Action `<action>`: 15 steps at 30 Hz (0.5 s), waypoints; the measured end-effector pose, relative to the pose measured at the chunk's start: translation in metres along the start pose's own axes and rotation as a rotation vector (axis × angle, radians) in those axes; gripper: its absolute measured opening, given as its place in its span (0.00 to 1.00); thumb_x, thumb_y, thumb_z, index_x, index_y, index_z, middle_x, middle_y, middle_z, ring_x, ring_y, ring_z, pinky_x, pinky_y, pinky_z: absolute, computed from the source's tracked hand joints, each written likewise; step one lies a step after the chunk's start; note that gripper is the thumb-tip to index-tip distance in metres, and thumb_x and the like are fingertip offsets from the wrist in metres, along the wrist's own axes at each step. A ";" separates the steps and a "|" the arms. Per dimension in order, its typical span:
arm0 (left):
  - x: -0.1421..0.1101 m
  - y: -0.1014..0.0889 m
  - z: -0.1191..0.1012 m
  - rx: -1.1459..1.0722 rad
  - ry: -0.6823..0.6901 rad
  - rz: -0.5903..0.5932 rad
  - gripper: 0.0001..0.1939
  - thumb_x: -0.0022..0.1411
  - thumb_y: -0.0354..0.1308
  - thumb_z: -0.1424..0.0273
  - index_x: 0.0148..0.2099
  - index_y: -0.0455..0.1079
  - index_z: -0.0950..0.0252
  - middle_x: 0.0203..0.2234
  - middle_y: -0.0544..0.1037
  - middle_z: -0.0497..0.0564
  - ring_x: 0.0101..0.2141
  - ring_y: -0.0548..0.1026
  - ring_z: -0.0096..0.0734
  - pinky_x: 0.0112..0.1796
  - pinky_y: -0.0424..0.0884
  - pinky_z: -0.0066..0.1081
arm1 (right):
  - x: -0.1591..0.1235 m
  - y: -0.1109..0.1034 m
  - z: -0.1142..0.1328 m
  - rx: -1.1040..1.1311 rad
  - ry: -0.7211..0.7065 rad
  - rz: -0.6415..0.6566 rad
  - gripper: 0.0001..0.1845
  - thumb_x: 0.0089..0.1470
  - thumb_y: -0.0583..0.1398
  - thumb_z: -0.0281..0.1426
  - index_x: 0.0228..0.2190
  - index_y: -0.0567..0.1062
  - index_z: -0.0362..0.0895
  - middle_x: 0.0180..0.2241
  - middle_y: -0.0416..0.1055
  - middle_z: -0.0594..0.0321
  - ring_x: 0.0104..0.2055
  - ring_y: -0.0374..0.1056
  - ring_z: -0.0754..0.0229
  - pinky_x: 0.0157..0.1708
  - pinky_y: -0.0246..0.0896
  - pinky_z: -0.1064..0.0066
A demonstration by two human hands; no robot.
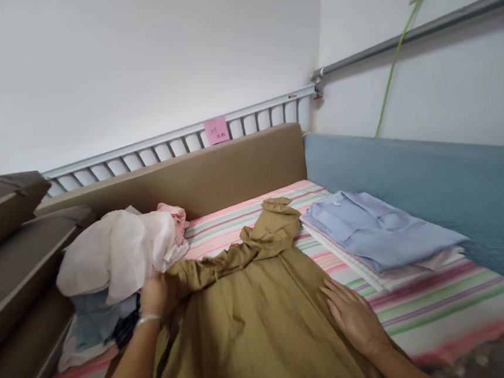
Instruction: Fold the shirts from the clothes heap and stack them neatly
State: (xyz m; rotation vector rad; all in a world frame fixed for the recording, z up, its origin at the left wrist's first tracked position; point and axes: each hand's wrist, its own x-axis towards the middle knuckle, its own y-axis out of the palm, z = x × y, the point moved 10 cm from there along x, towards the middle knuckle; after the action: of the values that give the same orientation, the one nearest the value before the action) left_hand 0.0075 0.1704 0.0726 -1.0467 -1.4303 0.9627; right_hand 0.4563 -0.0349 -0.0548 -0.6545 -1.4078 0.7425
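Observation:
An olive-green dress (250,324) with a gathered neckline and ruffled cuff lies spread on the striped bedspread, its lower end out of view. One sleeve (277,228) is folded over toward the far edge. My left hand (157,294), with a pale bangle at the wrist, is closed on the dress at its left shoulder; the fingertips are partly hidden. Flat on the right edge of the dress rests my right hand (353,315), fingers stretched out. To the right sits a stack of folded clothes with a light blue shirt (379,225) on top.
A loose heap of clothes, with a white garment (116,254) uppermost, lies left of the dress. Brown cushions (16,274) are stacked at the far left. A brown backrest (233,170) and a blue one (431,167) border the striped bedspread (420,298). Behind stands a radiator (164,149).

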 end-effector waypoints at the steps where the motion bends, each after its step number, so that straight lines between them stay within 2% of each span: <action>1: 0.011 -0.010 0.000 -0.005 -0.005 -0.037 0.18 0.62 0.42 0.75 0.49 0.67 0.76 0.38 0.75 0.67 0.41 0.75 0.46 0.40 0.69 0.39 | 0.000 0.000 0.000 0.001 0.002 -0.002 0.18 0.55 0.50 0.32 0.45 0.73 0.45 0.49 0.70 0.60 0.53 0.63 0.56 0.50 0.58 0.61; 2: 0.014 -0.015 -0.007 -0.013 0.015 -0.064 0.19 0.62 0.41 0.75 0.52 0.64 0.77 0.42 0.73 0.68 0.44 0.73 0.46 0.44 0.68 0.40 | 0.000 0.000 -0.001 0.002 0.003 -0.004 0.18 0.55 0.50 0.32 0.45 0.73 0.45 0.49 0.70 0.60 0.53 0.63 0.56 0.50 0.58 0.61; 4: 0.000 -0.007 -0.037 -0.036 0.132 -0.067 0.20 0.61 0.43 0.74 0.55 0.61 0.73 0.48 0.71 0.64 0.49 0.69 0.41 0.50 0.64 0.38 | -0.001 0.000 -0.001 0.004 0.004 -0.007 0.18 0.55 0.50 0.32 0.45 0.73 0.45 0.49 0.70 0.60 0.53 0.63 0.56 0.50 0.58 0.61; 7: -0.060 0.040 -0.103 -0.120 0.437 0.075 0.16 0.61 0.48 0.70 0.50 0.67 0.60 0.48 0.72 0.51 0.49 0.68 0.32 0.51 0.62 0.31 | -0.001 0.000 -0.001 0.005 0.000 -0.011 0.18 0.55 0.50 0.31 0.45 0.73 0.45 0.49 0.70 0.61 0.53 0.63 0.56 0.49 0.58 0.61; 8: -0.081 0.058 -0.121 -0.170 0.528 0.146 0.16 0.62 0.48 0.68 0.51 0.67 0.59 0.50 0.71 0.51 0.51 0.67 0.33 0.52 0.62 0.34 | -0.001 0.000 -0.001 0.005 -0.005 -0.011 0.18 0.55 0.50 0.31 0.45 0.73 0.45 0.49 0.70 0.60 0.53 0.63 0.56 0.49 0.58 0.61; 10: -0.103 0.084 -0.135 -0.218 0.548 0.240 0.17 0.62 0.48 0.66 0.52 0.66 0.59 0.53 0.69 0.51 0.52 0.66 0.37 0.51 0.62 0.40 | -0.001 -0.002 0.001 0.003 -0.018 -0.013 0.18 0.55 0.50 0.32 0.45 0.73 0.45 0.49 0.70 0.60 0.53 0.63 0.56 0.49 0.58 0.61; 12: -0.098 0.091 -0.133 -0.236 0.492 0.278 0.16 0.62 0.47 0.66 0.50 0.69 0.62 0.50 0.72 0.55 0.50 0.68 0.40 0.49 0.64 0.41 | 0.001 -0.004 0.002 -0.001 -0.022 -0.011 0.18 0.55 0.51 0.32 0.45 0.73 0.44 0.49 0.70 0.59 0.53 0.62 0.56 0.49 0.58 0.61; 15: -0.065 0.070 -0.135 -0.251 0.476 0.244 0.17 0.64 0.43 0.65 0.43 0.71 0.64 0.40 0.76 0.56 0.43 0.73 0.38 0.46 0.66 0.37 | 0.002 -0.006 0.002 -0.007 -0.006 -0.008 0.18 0.55 0.51 0.32 0.45 0.73 0.45 0.50 0.70 0.60 0.53 0.63 0.56 0.49 0.58 0.62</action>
State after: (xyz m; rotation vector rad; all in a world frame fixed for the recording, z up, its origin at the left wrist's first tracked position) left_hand 0.1510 0.1305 0.0017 -1.5462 -1.0573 0.6474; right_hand 0.4549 -0.0372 -0.0484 -0.6526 -1.4185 0.7337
